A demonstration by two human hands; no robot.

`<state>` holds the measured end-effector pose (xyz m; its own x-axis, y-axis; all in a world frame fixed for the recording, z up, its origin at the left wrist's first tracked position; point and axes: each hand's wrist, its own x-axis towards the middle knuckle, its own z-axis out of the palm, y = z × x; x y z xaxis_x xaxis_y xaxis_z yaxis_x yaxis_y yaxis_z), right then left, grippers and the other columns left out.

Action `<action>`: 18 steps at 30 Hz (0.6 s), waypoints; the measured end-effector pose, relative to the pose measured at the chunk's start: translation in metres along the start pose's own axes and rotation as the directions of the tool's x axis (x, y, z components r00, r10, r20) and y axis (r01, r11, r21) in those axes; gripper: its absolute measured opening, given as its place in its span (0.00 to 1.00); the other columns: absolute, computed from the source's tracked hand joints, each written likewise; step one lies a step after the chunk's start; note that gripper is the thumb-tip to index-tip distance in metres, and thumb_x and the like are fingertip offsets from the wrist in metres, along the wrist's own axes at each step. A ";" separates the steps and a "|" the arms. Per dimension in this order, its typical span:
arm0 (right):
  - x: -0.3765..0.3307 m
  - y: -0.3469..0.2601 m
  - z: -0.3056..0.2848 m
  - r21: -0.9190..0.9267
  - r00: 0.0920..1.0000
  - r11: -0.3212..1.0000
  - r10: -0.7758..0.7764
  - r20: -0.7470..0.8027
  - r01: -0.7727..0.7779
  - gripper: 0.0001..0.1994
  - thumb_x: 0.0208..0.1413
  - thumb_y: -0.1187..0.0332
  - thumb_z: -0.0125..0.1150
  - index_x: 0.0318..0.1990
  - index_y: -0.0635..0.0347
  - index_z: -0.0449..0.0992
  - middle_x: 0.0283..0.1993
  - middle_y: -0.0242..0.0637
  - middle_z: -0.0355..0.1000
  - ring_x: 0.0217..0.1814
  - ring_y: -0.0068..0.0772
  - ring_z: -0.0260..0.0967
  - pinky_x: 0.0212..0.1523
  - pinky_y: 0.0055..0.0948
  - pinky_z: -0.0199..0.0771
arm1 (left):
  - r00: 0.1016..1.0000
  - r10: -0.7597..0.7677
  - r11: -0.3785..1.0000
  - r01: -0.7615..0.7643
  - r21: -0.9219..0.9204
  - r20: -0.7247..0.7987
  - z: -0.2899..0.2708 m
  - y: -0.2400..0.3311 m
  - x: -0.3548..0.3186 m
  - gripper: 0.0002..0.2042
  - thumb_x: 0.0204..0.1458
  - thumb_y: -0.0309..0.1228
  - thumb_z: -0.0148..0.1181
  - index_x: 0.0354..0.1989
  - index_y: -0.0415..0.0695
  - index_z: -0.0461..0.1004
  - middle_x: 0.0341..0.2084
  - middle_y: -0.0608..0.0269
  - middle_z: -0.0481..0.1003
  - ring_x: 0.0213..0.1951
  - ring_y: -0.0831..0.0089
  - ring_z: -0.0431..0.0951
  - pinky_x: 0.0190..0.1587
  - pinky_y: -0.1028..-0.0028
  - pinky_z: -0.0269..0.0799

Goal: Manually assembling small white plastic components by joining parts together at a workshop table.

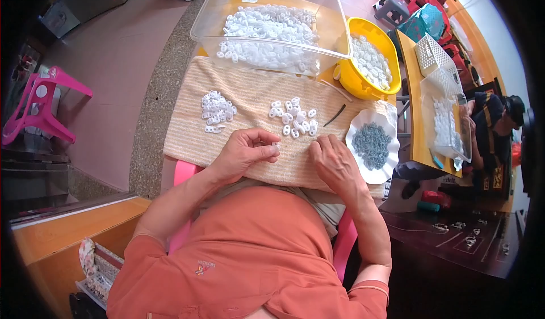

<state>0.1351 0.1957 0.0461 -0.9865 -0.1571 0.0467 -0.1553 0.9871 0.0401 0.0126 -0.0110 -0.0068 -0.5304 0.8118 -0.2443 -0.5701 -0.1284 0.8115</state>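
Observation:
My left hand (245, 153) is closed in a pinch at the towel's near part, with a small white plastic piece between thumb and forefinger. To its right my right hand (336, 161) rests with curled fingers pressed together; whatever they hold, if anything, is hidden. Beyond them lie a loose group of white two-holed oval pieces (294, 116) and, to the left, a denser pile of white pieces (217, 109). Right of my right hand stands a white scalloped dish (390, 170) heaped with small grey parts (372, 145). A thin dark stick (335, 116) lies between pieces and dish.
A striped beige towel (187, 134) covers the table. At its far side stand a clear bin (326, 55) and a yellow basket (351, 78), both holding white pieces. A pink stool (48, 106) is at left. Another person (491, 114) sits at right beside a second table with containers (440, 63).

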 end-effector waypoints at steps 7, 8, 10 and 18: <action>0.000 0.000 0.003 -0.055 0.997 0.998 -0.042 -0.068 0.038 0.08 0.49 0.75 0.51 0.37 0.66 0.70 0.35 0.41 0.68 0.39 0.37 0.68 0.41 0.31 0.73 | 1.000 -0.014 1.000 0.014 -0.022 -0.008 0.002 0.003 -0.001 0.10 0.54 0.22 0.60 0.45 0.35 0.74 0.34 0.61 0.77 0.35 0.77 0.78 0.41 0.79 0.77; 0.000 0.000 0.003 -0.061 0.997 0.997 -0.042 -0.068 0.038 0.09 0.49 0.75 0.51 0.38 0.66 0.70 0.35 0.41 0.68 0.39 0.37 0.68 0.41 0.32 0.73 | 1.000 -0.013 1.000 0.013 -0.023 -0.010 0.001 0.002 -0.002 0.10 0.54 0.22 0.60 0.45 0.35 0.74 0.34 0.61 0.77 0.35 0.77 0.78 0.41 0.79 0.77; -0.001 0.000 0.001 -0.068 0.997 0.997 -0.043 -0.068 0.038 0.09 0.49 0.75 0.51 0.39 0.67 0.70 0.35 0.40 0.68 0.39 0.37 0.68 0.41 0.32 0.73 | 1.000 -0.008 1.000 0.008 -0.018 -0.006 0.001 0.002 -0.002 0.10 0.54 0.21 0.59 0.45 0.35 0.75 0.34 0.61 0.77 0.35 0.77 0.78 0.40 0.79 0.77; -0.010 0.006 0.013 0.206 0.970 0.977 0.095 -0.223 -0.049 0.10 0.48 0.78 0.55 0.40 0.65 0.71 0.39 0.46 0.71 0.42 0.45 0.71 0.40 0.36 0.74 | 1.000 -0.012 1.000 0.011 -0.029 -0.012 0.000 0.002 -0.001 0.10 0.54 0.21 0.59 0.44 0.36 0.75 0.34 0.61 0.77 0.35 0.76 0.78 0.40 0.78 0.77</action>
<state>0.1433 0.2032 0.0324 -0.9601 -0.0656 0.2717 -0.1147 0.9790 -0.1687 0.0117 -0.0123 -0.0050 -0.5313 0.8062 -0.2603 -0.5943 -0.1357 0.7927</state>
